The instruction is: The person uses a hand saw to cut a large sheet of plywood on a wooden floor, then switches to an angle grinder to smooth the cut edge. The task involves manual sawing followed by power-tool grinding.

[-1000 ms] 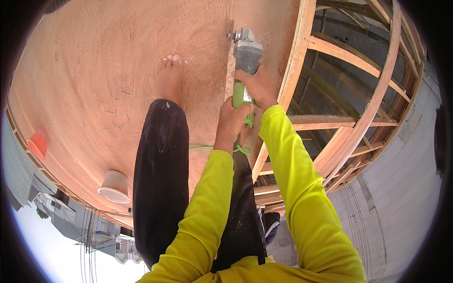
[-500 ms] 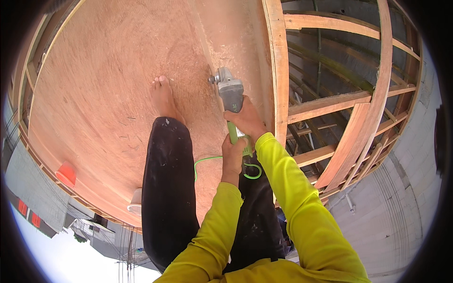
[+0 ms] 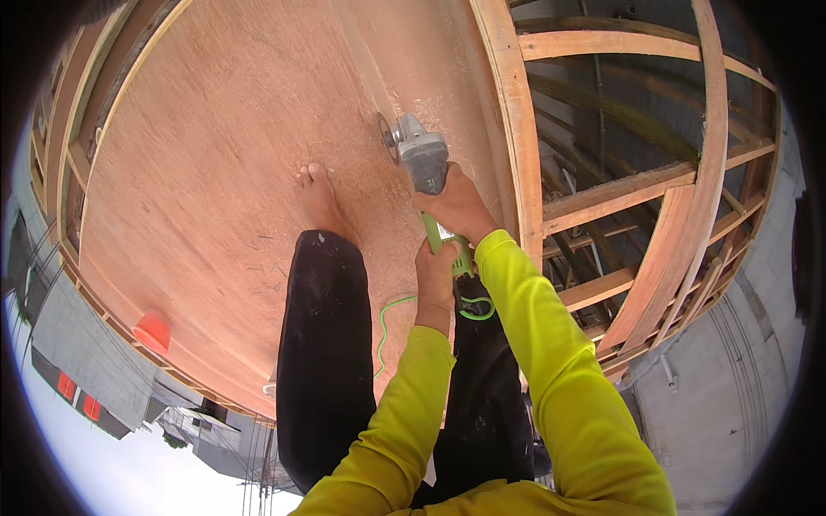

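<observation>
Fingers of both hands are clamped on the grinder point(image 3: 419, 155): right hand point(image 3: 460, 206) at its body, left hand point(image 3: 437, 277) on the green handle behind. Its disc meets the plywood point(image 3: 215, 172) beside the bare foot point(image 3: 320, 196) (cutting seems underway); next it probably needs steady pushing forward.

Both hands grip an angle grinder on a plywood sheet.

At frame centre, the right hand point(image 3: 460, 206) wraps the grey grinder point(image 3: 417, 155) body and the left hand point(image 3: 437, 277) holds its green handle, disc at the plywood point(image 3: 215, 172). A bare foot point(image 3: 320, 199) stands just left; timber framing point(image 3: 637, 189) fills the right.
</observation>
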### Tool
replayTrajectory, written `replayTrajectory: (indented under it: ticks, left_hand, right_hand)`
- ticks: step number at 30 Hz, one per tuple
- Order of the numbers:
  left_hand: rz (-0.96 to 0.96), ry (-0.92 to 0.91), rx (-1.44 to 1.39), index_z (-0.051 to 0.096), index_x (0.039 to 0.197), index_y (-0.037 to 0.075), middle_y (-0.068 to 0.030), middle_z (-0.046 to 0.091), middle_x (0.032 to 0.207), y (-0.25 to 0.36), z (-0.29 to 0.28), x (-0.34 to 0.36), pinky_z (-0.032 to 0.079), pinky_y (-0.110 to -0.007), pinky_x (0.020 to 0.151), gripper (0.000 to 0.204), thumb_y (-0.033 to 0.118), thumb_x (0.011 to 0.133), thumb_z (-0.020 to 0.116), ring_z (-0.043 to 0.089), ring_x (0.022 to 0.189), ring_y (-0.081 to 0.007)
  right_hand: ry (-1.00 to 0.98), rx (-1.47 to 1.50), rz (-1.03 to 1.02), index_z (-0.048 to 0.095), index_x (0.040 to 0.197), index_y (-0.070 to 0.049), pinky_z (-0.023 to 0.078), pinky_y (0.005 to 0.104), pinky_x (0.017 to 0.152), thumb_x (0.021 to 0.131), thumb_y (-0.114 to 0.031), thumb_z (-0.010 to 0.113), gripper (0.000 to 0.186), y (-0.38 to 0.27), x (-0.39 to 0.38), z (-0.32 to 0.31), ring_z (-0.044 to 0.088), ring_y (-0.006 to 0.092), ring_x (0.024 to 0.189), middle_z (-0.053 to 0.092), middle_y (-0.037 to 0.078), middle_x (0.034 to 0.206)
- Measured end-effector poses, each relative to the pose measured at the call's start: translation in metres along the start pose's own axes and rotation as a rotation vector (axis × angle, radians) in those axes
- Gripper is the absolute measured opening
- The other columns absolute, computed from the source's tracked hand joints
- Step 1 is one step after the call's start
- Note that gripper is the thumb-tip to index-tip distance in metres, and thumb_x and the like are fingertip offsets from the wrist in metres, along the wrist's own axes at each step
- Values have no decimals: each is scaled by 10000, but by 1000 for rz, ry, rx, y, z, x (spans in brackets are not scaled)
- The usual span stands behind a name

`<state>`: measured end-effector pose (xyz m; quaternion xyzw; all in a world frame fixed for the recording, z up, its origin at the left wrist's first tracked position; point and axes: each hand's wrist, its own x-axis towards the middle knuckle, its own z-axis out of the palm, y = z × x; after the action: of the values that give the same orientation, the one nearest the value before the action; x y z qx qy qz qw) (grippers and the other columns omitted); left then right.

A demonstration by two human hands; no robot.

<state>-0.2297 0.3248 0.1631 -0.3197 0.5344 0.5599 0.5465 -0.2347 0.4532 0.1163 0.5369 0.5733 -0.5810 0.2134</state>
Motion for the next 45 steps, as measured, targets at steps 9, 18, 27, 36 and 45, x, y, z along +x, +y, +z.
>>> replayTrajectory:
  ticks: [9, 18, 27, 36, 45]
  left_hand:
    - [124, -40, 24, 592, 1206, -4, -79, 660, 1005, 69, 31, 50, 573, -330, 678, 388, 181, 871, 653, 675, 776, -184]
    - [174, -80, 27, 594, 1163, -16, -108, 659, 988, 169, 83, 95, 578, -361, 643, 394, 212, 855, 681, 689, 759, -226]
    - [212, -154, 31, 609, 1078, -5, -82, 647, 854, 225, 104, 126, 538, -344, 597, 358, 216, 822, 727, 653, 698, -191]
    - [241, -175, 67, 636, 1071, 0, -85, 662, 880, 254, 115, 153, 534, -342, 611, 332, 217, 830, 710, 650, 700, -190]
    - [195, -138, -7, 637, 994, -8, -50, 634, 835, 242, 112, 138, 473, -313, 599, 310, 204, 791, 739, 589, 682, -140]
  right_hand:
    - [56, 16, -111, 526, 1272, 129, 538, 408, 907, 732, -327, 762, 745, -85, 48, -28, 693, 381, 1029, 669, 296, 1135]
    - [67, -21, -104, 620, 1174, 125, 557, 404, 868, 701, -354, 795, 696, -177, 112, -58, 710, 349, 1002, 696, 271, 1122]
    - [131, 78, -192, 714, 1051, 39, 547, 385, 743, 725, -332, 788, 499, -224, 147, -68, 712, 260, 829, 734, 161, 953]
    - [93, 120, -202, 718, 1011, 18, 540, 373, 701, 740, -309, 774, 428, -253, 172, -75, 689, 234, 773, 725, 127, 913]
    - [76, -5, -129, 670, 1117, 2, 549, 348, 709, 760, -334, 810, 509, -241, 164, -76, 676, 201, 773, 702, 102, 945]
